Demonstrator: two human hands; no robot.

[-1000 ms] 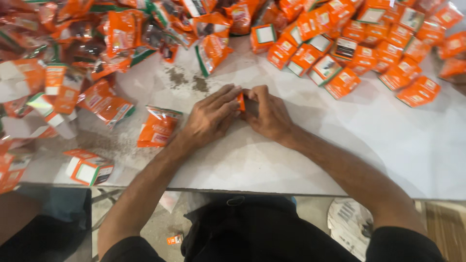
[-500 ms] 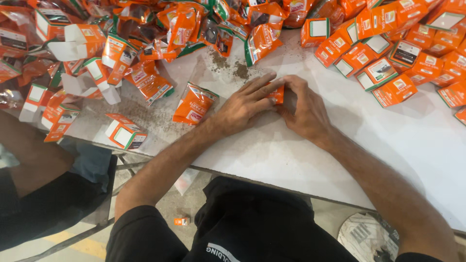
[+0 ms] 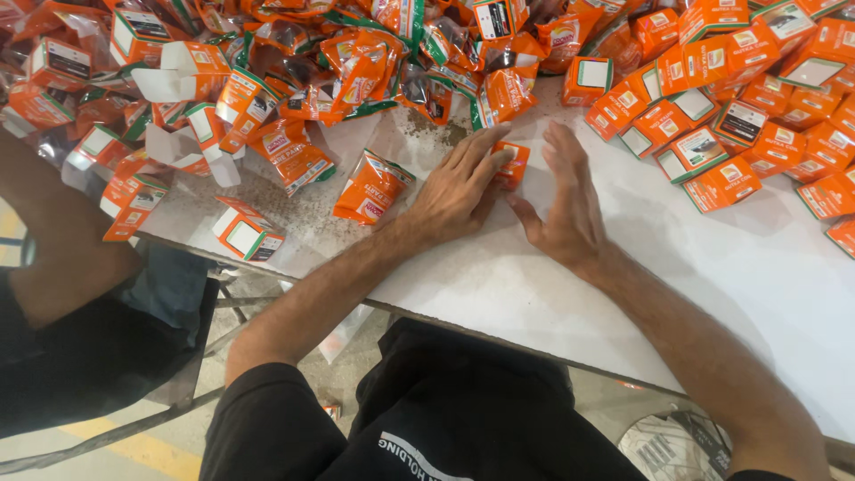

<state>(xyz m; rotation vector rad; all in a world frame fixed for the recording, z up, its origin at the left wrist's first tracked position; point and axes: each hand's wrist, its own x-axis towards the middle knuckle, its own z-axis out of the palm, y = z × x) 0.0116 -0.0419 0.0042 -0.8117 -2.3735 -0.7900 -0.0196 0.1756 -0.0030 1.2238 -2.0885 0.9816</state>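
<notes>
A small orange box (image 3: 517,164) lies on the white table (image 3: 712,294) just in front of me. The fingers of my left hand (image 3: 456,185) rest on top of it and pin it to the table. My right hand (image 3: 565,203) lies flat on the table right beside the box, fingers stretched out and apart, with nothing in it. Its thumb points toward my left hand.
A heap of orange pouches and unfolded cartons (image 3: 338,62) covers the far left. Closed orange boxes (image 3: 730,116) lie in rows at the far right. One orange pouch (image 3: 372,187) and one box (image 3: 248,233) lie near the table's edge. Another person's arm (image 3: 53,258) is at the left.
Both hands were closed together on the small box; now my right hand has let go and spread flat, while my left fingers stay on the box. The view has shifted right.
</notes>
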